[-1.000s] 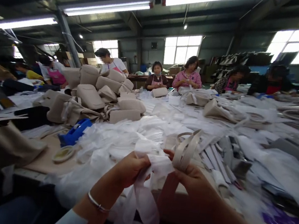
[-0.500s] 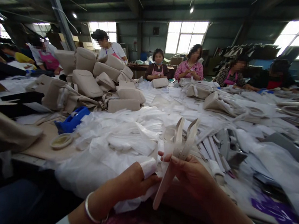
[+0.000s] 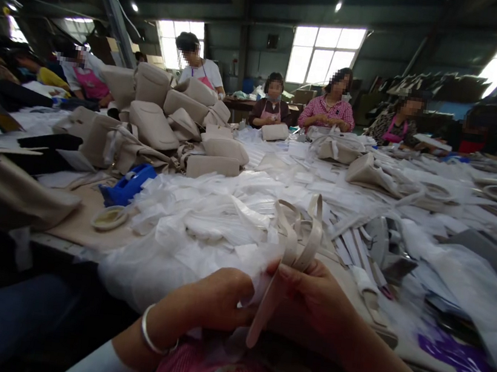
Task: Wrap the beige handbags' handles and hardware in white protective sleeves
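Observation:
In the head view my right hand point(image 3: 322, 299) is closed around a beige leather strap point(image 3: 308, 249). Its upper part bends in loops above the fingers, and one rounded end hangs down below them. Close beside it on the left, my left hand point(image 3: 225, 296) is curled, with a piece of thin white wrapping film point(image 3: 263, 276) at its fingers, right against the strap. Part of the left fingertips is hidden. Behind both hands a heap of white translucent film point(image 3: 207, 223) spreads over the table.
Beige bags point(image 3: 151, 124) are piled at the left back, near a blue object point(image 3: 127, 185) and a tape roll point(image 3: 109, 218). A grey tape dispenser point(image 3: 389, 247) stands to the right, with purple-printed plastic point(image 3: 455, 356) at the edge. Several co-workers sit or stand across the table.
The strap's upper part has opened into wider loops. My left hand has turned and its white film has shifted up against the strap. The camera view has swung slightly left.

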Tool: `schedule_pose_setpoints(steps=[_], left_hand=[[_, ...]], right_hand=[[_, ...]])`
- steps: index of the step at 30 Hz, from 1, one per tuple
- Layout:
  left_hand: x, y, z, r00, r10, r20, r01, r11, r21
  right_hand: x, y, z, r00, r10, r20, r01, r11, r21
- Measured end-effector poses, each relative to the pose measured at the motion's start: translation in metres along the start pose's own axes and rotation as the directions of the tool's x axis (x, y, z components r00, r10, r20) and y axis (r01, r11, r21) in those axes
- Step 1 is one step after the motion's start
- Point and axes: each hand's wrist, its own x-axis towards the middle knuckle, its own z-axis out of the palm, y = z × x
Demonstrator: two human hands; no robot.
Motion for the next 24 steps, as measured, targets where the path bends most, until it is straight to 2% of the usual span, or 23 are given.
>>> schedule_pose_setpoints(steps=[2, 5, 7, 9, 11, 14, 16, 19, 22, 24], left_hand=[[-0.012, -0.009, -0.001, 0.994, -0.034, -0.107, 0.013, 0.981, -0.193], [-0.025, -0.016, -0.002, 0.937, -0.130, -0.324, -0.075, 0.831, -0.551], [-0.028, -0.014, -0.001, 0.889, -0.170, -0.425, -0.161, 0.753, -0.638], [-0.025, -0.007, 0.002, 0.854, -0.180, -0.488, -0.202, 0.750, -0.629], [-0.019, 0.001, 0.006, 0.841, -0.231, -0.490, -0.156, 0.763, -0.627], [-0.006, 0.013, 0.011, 0.862, -0.335, -0.380, -0.044, 0.697, -0.715], [0.002, 0.020, 0.011, 0.890, -0.342, -0.302, -0.026, 0.622, -0.782], [0.010, 0.029, 0.009, 0.907, -0.325, -0.267, -0.043, 0.559, -0.828], [0.012, 0.027, 0.005, 0.899, -0.355, -0.255, -0.033, 0.526, -0.850], [0.009, 0.019, 0.004, 0.869, -0.422, -0.259, 0.006, 0.532, -0.846]], right_hand=[[-0.001, 0.001, 0.000, 0.997, -0.065, -0.050, 0.064, 0.998, -0.030], [-0.002, 0.001, 0.004, 0.988, -0.140, -0.070, 0.132, 0.986, -0.101], [-0.002, 0.000, 0.010, 0.986, -0.159, -0.051, 0.150, 0.977, -0.155], [-0.003, 0.001, 0.016, 0.989, -0.145, -0.019, 0.140, 0.976, -0.169], [-0.005, 0.003, 0.021, 0.991, -0.128, 0.028, 0.131, 0.981, -0.145], [-0.008, 0.008, 0.023, 0.990, -0.109, 0.088, 0.116, 0.990, -0.077], [-0.009, 0.012, 0.021, 0.989, -0.091, 0.115, 0.097, 0.994, -0.046], [-0.009, 0.018, 0.017, 0.990, -0.080, 0.116, 0.092, 0.990, -0.106], [-0.009, 0.017, 0.013, 0.994, -0.068, 0.089, 0.085, 0.978, -0.193], [-0.009, 0.011, 0.009, 0.990, -0.135, 0.034, 0.139, 0.960, -0.245]])
